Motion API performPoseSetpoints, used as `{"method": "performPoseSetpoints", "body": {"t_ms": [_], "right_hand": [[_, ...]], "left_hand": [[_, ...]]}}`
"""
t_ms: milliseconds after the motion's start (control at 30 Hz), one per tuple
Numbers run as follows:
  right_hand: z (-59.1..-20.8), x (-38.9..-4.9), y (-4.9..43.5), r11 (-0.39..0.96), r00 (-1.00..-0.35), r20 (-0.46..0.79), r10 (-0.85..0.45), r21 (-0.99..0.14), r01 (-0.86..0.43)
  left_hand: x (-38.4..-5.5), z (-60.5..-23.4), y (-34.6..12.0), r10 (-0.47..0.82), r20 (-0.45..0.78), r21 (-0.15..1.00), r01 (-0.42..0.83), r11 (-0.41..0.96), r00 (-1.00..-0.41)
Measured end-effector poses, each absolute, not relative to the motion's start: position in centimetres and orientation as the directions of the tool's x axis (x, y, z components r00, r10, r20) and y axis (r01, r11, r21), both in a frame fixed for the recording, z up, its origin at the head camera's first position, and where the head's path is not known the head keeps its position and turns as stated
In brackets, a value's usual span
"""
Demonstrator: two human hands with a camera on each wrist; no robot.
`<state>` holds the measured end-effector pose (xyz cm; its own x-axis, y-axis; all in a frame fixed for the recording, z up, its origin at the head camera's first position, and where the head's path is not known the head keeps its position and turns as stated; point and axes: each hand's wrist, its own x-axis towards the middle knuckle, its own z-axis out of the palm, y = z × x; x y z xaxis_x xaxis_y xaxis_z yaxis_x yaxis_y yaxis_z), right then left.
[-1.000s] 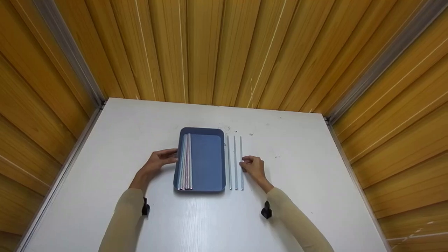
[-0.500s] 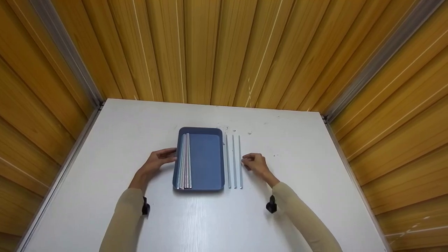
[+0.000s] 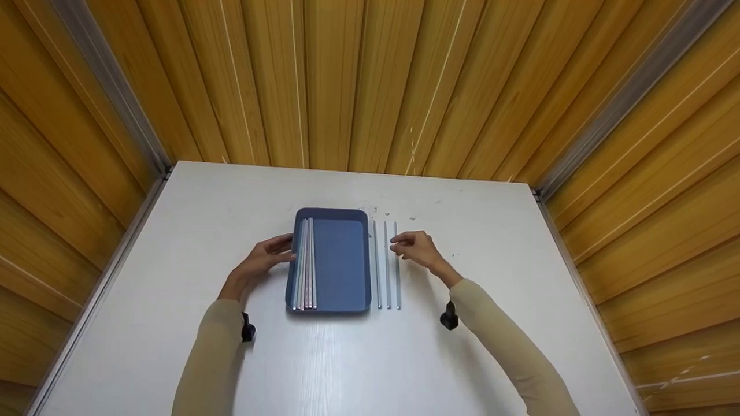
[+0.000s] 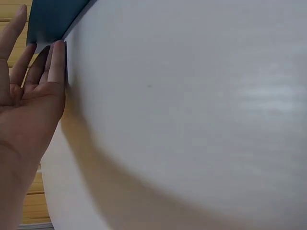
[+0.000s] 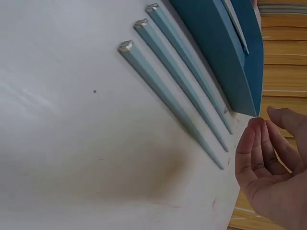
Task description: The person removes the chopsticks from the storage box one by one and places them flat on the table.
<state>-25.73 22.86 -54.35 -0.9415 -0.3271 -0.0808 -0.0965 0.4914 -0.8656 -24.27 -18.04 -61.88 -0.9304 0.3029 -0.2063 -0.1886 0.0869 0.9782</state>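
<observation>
By the left hand (image 3: 258, 262), fingers nearly straight, the tray (image 3: 341, 266) is touched; along its left side a bunch of chopsticks (image 3: 305, 283) is laid. Three loose chopsticks (image 3: 387, 271) are set to its right on the counter (image 3: 324, 370) — the outermost could be knocked askew if brushed by the right hand (image 3: 418, 250), held above with empty, slightly parted fingers.
</observation>
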Motion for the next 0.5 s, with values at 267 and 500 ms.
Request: {"method": "performPoseSetpoints", "body": {"t_ms": [267,500], "right_hand": [[-51.9,-26.9,20.0,0.511,-0.905,-0.139,-0.403,-0.854,-0.097],[-50.9,-27.3,17.9,0.482,-0.858,-0.173,-0.484,-0.871,-0.096]], "left_hand": [[-23.6,-62.3,-18.2,0.317,-0.203,0.979,-0.199,0.044,-0.927],[-23.3,-62.3,-18.4,0.328,-0.206,0.978,-0.202,0.049,-0.922]]}}
